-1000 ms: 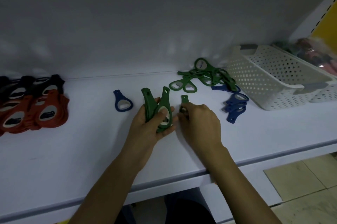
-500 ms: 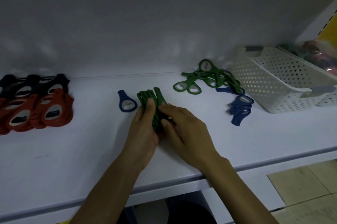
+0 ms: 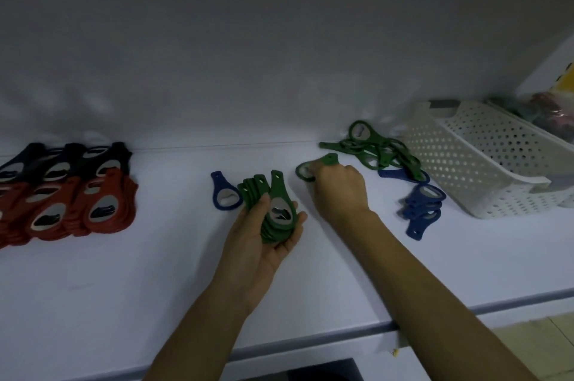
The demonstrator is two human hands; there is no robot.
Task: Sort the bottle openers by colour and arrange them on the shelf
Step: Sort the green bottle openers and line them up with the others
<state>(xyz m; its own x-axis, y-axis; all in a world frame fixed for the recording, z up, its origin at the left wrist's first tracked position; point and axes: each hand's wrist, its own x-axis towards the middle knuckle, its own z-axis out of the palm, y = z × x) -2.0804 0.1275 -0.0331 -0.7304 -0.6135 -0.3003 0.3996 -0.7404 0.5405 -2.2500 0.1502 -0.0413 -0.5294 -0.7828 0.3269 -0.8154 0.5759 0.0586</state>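
We are viewing the person's bare left hand [image 3: 262, 245] and bare right hand [image 3: 338, 191]; both forearms [image 3: 435, 293] are showing uncovered as far as we are seeing them.

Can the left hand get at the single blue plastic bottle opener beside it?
Likely yes, nothing lies between; but the left hand grips a stack of green bottle openers, so grasping the blue opener looks awkward.

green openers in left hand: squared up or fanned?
Fanned. In the left hand the green openers overlap at the heads, but their handle tips splay apart above the thumb.
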